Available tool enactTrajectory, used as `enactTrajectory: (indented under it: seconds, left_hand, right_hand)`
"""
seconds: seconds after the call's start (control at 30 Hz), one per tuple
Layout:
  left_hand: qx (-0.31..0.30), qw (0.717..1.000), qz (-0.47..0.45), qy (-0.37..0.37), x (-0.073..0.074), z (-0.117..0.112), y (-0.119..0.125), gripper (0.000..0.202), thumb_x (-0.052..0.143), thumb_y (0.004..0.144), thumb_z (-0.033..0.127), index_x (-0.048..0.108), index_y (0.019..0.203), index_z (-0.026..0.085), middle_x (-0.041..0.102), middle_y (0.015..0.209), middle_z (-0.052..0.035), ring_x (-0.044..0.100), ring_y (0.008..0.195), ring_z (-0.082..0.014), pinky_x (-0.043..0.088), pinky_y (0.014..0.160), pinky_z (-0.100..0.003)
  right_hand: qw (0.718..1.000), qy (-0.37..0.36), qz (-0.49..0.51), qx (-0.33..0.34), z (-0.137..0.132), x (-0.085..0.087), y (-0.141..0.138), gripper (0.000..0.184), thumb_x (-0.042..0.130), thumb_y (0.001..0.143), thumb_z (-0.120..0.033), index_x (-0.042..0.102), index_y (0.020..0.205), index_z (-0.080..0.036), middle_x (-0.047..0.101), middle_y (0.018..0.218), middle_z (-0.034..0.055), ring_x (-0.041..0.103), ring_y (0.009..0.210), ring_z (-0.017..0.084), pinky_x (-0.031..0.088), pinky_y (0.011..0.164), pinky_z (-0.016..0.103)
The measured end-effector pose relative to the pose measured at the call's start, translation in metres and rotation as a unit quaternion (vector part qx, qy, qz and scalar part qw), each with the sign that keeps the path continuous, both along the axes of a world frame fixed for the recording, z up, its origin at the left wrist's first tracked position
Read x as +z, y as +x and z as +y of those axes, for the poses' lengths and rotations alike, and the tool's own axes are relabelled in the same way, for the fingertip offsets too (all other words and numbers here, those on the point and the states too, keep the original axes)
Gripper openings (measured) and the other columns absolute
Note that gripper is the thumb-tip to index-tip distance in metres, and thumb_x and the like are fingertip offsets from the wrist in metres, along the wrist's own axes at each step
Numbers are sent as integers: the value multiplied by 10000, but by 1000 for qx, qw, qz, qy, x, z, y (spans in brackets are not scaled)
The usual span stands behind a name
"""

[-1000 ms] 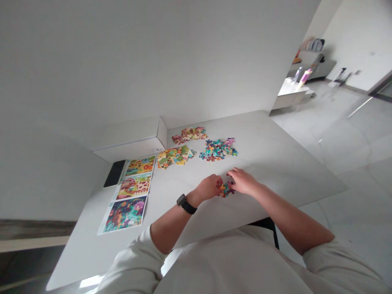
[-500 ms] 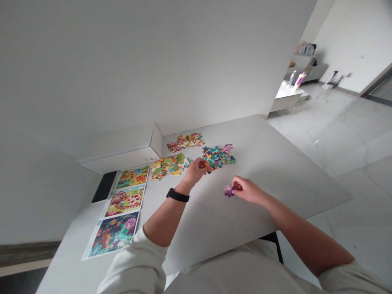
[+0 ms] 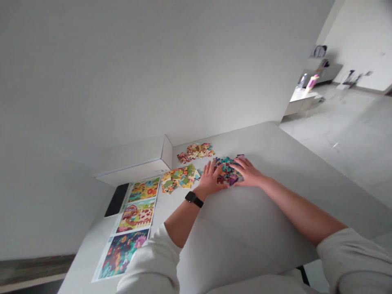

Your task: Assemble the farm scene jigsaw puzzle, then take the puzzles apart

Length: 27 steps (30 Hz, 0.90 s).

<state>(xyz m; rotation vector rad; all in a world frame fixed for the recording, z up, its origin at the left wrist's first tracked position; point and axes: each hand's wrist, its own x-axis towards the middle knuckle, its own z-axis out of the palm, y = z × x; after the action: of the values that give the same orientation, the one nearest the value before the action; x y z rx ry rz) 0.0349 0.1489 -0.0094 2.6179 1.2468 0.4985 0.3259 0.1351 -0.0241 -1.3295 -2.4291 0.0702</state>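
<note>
Jigsaw pieces [image 3: 227,172] lie heaped on the pale worktop [image 3: 284,163], left hand [image 3: 212,178] and right hand [image 3: 248,171] flat on either side, nearly together, hemming them in; light, even pressure suits loose pieces.

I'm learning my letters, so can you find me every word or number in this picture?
No word or number can be read here.
Small print on the side of the white box: too small and blurred to read.
Watch: its face shows nothing readable.
Picture sheets and jigsaw pieces: no readable words.
</note>
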Motion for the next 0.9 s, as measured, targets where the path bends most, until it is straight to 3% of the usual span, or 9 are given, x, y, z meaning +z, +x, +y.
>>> enactTrajectory:
  seconds: [0.1,0.3,0.43,0.57,0.63,0.77,0.9]
  left_hand:
    - [-20,999,44,-9,1,14,4,1231,823,746,825,356,1729,251,206,1830,-197,156,1694,-486,223,1355,-666]
    - [-58,997,47,-16,1,45,4,1175,774,806,820,359,1724,217,443,1729,-198,336,1645,-427,127,1383,-645]
    - [-65,998,8,-14,-3,59,2,1178,835,784,775,395,1705,188,537,1639,-217,454,1563,-412,229,1363,-598]
    - [-59,998,-18,-6,-5,61,1,1206,837,760,804,402,1705,193,519,1635,-232,486,1517,-421,333,1307,-584]
    - [-56,998,-16,-6,-6,58,1,1236,815,752,839,385,1715,195,483,1666,-235,446,1549,-435,297,1323,-606]
    - [-62,998,14,-15,-7,50,3,1319,822,690,885,381,1718,186,422,1714,-248,322,1626,-476,161,1358,-675]
    - [-79,997,11,-10,-8,44,5,1289,821,715,866,374,1722,198,445,1707,-233,374,1603,-456,183,1361,-652]
  right_hand:
    - [1000,-3,-21,-15,16,-9,3,968,756,864,-745,504,1662,-257,444,1701,209,362,1583,503,290,1275,739]
    - [1000,-9,17,8,40,-12,3,898,718,894,-753,587,1596,-208,583,1565,231,510,1461,447,367,1255,669]
    - [999,-24,45,10,50,-8,-2,790,721,930,-682,618,1565,-223,620,1505,211,554,1406,407,416,1239,615]
    - [997,-42,63,1,50,-1,-3,690,722,956,-626,652,1531,-250,625,1501,198,570,1393,400,429,1231,616]
    - [997,-44,62,4,45,-1,-1,741,738,940,-647,625,1563,-261,589,1556,198,529,1452,420,383,1258,650]
    - [998,-52,28,23,33,-5,-1,1062,842,785,-769,515,1660,-262,429,1716,212,339,1593,522,233,1288,765]
    - [997,-65,14,33,27,-8,-5,1120,865,749,-778,507,1661,-234,408,1724,237,332,1605,521,238,1293,761]
